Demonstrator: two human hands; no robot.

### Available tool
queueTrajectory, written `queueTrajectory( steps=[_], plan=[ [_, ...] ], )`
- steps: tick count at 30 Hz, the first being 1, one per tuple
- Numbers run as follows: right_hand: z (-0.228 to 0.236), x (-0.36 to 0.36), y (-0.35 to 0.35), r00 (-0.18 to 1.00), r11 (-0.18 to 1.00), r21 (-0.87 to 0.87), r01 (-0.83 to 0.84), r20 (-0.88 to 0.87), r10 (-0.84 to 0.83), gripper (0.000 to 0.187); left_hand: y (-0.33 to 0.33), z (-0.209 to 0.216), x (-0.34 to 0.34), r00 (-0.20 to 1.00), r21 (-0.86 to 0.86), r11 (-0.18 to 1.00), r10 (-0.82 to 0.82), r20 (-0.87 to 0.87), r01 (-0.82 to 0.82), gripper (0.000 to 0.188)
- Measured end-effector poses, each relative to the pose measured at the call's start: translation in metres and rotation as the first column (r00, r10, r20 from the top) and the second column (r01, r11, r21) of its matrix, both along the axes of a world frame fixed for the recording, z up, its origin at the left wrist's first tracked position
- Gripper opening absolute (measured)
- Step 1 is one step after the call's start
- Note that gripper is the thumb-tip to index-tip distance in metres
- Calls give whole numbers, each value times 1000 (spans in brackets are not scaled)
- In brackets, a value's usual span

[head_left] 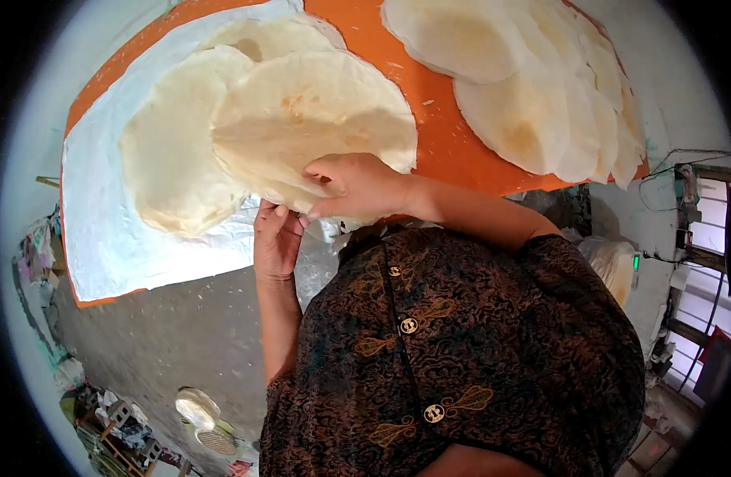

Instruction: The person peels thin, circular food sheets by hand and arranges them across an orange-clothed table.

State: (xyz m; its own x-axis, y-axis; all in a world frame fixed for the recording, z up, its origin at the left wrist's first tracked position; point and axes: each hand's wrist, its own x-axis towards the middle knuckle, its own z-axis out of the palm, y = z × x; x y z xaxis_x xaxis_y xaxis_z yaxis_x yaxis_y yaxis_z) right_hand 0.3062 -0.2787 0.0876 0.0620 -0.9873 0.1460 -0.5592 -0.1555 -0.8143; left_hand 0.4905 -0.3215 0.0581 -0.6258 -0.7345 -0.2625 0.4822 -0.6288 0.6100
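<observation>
A large, thin round flatbread (pixel 310 111) with light brown patches lies on top of a pile, its near edge lifted at the table's front. My left hand (pixel 278 241) comes up from below and pinches that near edge between thumb and fingers. Just to its right, my right hand (pixel 364 184) reaches in from the right, thumb and curled fingers closed on the same edge. More pale flatbreads (pixel 174 143) are stacked to the left and behind, on a white cloth (pixel 103 230). The fingertips beneath the bread are partly hidden.
The cloth covers the left part of an orange table (pixel 433 151). Overlapping flatbreads (pixel 524 119) spread over its right side, with small crumbs between the piles. On the grey floor (pixel 166 334) stand small round items (pixel 198 407). Clutter lines the left wall; barred windows (pixel 703 262) are at the right.
</observation>
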Motion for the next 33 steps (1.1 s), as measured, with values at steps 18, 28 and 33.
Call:
queueTrajectory(
  steps=[18, 28, 33],
  plan=[
    [-20, 0, 7, 991, 996, -49, -74, -116, 68, 17, 10, 3, -12, 923, -240, 971, 105, 371, -14, 32],
    [-33, -6, 0, 693, 812, 553, 185, 513, -507, 25, 8, -4, -6, 881, 53, 977, 161, 445, -205, 37],
    [-10, 34, 6, 992, 994, -36, 99, -71, -101, 24, -5, -16, -11, 774, -4, 963, 218, 594, -268, 29]
  ],
)
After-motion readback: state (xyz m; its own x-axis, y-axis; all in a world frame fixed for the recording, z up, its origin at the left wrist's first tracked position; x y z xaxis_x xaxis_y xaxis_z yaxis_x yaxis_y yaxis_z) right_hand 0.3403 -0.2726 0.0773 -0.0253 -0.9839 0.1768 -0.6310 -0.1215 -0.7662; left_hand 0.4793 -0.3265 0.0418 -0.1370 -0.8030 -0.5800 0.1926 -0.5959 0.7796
